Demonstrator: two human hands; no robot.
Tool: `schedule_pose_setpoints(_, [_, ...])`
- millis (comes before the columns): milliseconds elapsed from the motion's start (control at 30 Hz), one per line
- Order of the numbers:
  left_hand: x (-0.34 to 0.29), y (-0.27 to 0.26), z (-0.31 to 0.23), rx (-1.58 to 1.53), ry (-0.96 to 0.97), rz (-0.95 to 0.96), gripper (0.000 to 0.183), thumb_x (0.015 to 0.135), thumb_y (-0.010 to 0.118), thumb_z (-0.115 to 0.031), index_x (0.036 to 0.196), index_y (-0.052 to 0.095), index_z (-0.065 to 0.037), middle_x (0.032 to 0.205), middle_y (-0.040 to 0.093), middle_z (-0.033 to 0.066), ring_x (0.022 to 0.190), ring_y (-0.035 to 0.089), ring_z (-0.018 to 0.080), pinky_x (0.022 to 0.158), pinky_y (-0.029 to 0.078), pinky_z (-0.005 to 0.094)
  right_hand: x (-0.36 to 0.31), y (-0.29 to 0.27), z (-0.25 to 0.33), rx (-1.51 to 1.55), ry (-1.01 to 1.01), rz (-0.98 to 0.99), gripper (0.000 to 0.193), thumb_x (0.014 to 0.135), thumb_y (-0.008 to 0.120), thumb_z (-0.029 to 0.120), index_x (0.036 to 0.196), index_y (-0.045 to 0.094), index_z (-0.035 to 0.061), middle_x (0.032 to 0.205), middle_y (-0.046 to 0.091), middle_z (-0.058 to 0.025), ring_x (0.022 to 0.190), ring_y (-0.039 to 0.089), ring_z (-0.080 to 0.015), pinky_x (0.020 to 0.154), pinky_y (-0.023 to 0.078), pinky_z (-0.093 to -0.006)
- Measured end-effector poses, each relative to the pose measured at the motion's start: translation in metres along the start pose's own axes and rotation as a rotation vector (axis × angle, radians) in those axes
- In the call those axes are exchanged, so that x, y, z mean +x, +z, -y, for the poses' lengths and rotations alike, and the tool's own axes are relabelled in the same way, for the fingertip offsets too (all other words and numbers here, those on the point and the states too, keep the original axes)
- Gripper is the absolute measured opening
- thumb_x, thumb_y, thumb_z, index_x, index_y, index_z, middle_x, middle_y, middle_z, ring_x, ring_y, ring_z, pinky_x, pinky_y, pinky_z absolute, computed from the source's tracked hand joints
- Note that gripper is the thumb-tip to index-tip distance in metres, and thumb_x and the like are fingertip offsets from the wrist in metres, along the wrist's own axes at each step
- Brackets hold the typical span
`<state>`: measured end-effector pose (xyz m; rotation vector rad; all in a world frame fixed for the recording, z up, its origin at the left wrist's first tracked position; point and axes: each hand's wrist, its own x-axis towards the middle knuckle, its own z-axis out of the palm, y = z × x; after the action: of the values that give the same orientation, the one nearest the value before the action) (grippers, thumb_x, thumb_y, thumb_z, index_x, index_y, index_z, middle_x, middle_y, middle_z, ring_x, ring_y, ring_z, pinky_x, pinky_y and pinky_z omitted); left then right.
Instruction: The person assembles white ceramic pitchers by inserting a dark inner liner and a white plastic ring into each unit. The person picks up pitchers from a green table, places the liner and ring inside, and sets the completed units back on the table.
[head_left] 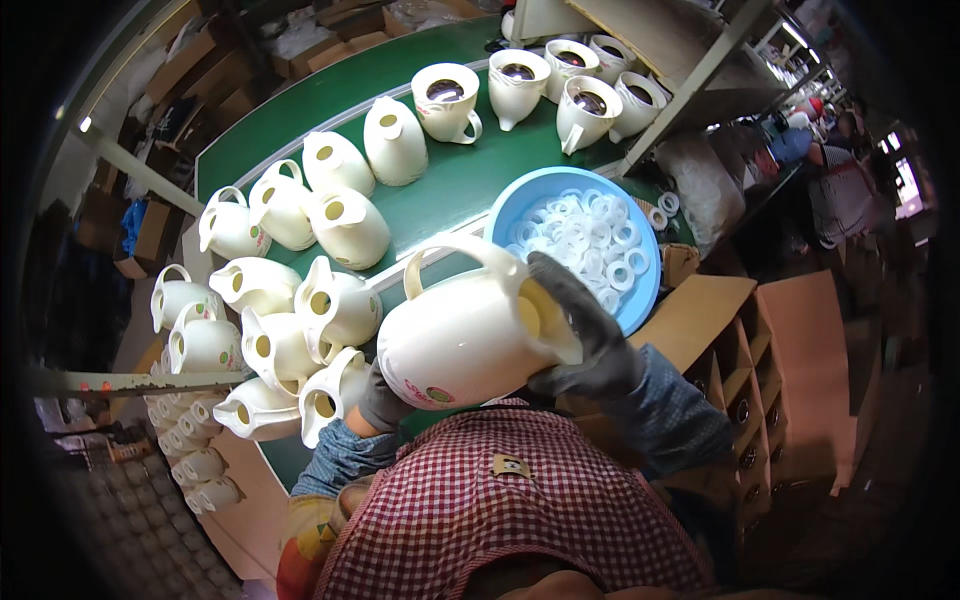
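A cream plastic jug [455, 345] with a loop handle on top lies tilted on its side in front of my chest. My left hand [383, 402], in a grey glove, is closed under its base end; the jug hides most of those fingers. At the mouth end, my right hand [592, 335], gloved too, wraps round the spout side with its fingers near the rim. Inside the mouth a yellowish round opening shows. Just beyond the right hand sits a light blue basin [507, 200] holding many translucent white rings [580, 235].
On the green table [455, 215] several similar jugs [350, 228] stand to the left. Upright ones with dark round openings [445, 95] line the far side. A metal post [690, 90] rises at the right, above an open divided carton [745, 385]. More jugs [205, 465] lie lower left.
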<state>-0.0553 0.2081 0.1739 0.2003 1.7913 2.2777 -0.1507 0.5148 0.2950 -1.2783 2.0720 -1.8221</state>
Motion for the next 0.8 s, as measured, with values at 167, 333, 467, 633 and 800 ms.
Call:
schedule_pose_setpoints(167, [0.006, 0.013, -0.026, 0.514, 0.122, 0.072, 0.072, 0.092, 0.069, -0.038, 0.152, 0.042, -0.010, 0.147, 0.052, 0.0131, 0.136, 0.050, 0.0293, 0.115, 0.040, 0.0446, -0.007, 0.015, 0.003, -0.055, 0.123, 0.033, 0.118, 0.074, 0.092, 0.030, 0.162, 0.019, 0.0040, 0.163, 0.029, -0.0212, 0.152, 0.028, -0.0364, 0.124, 0.023, -0.0500])
schedule_pose_setpoints(333, [0.031, 0.032, -0.039, 0.795, 0.233, 0.139, 0.073, 0.088, 0.076, -0.036, 0.149, 0.046, -0.010, 0.142, 0.056, 0.0135, 0.133, 0.053, 0.0291, 0.114, 0.041, 0.0423, -0.009, 0.028, -0.006, -0.036, 0.072, 0.003, 0.115, 0.073, 0.092, 0.034, 0.160, 0.024, 0.0029, 0.160, 0.034, -0.0236, 0.149, 0.033, -0.0394, 0.122, 0.026, -0.0516])
schedule_pose_setpoints(467, [0.037, 0.041, -0.030, 0.613, 0.144, 0.098, 0.074, 0.082, 0.082, -0.031, 0.146, 0.050, -0.011, 0.137, 0.060, 0.0132, 0.129, 0.055, 0.0288, 0.110, 0.044, 0.0408, -0.003, 0.028, 0.004, -0.081, 0.044, 0.020, 0.113, 0.073, 0.091, 0.038, 0.160, 0.027, 0.0055, 0.157, 0.038, -0.0245, 0.146, 0.036, -0.0428, 0.121, 0.029, -0.0533])
schedule_pose_setpoints(633, [0.044, 0.030, -0.040, 0.798, 0.163, 0.305, 0.072, 0.095, 0.073, -0.023, 0.156, 0.037, -0.011, 0.154, 0.046, 0.0116, 0.140, 0.046, 0.0250, 0.116, 0.040, 0.0373, -0.002, 0.030, 0.004, -0.158, -0.018, 0.015, 0.114, 0.074, 0.090, 0.041, 0.161, 0.024, 0.0068, 0.156, 0.039, -0.0250, 0.146, 0.036, -0.0442, 0.121, 0.029, -0.0548])
schedule_pose_setpoints(800, [0.047, 0.025, -0.034, 0.777, 0.068, 0.305, 0.072, 0.092, 0.075, -0.025, 0.154, 0.040, -0.012, 0.151, 0.048, 0.0119, 0.139, 0.046, 0.0259, 0.116, 0.039, 0.0383, -0.002, 0.025, 0.001, -0.183, 0.032, 0.060, 0.114, 0.077, 0.087, 0.042, 0.162, 0.019, 0.0082, 0.156, 0.037, -0.0260, 0.147, 0.035, -0.0453, 0.121, 0.029, -0.0564])
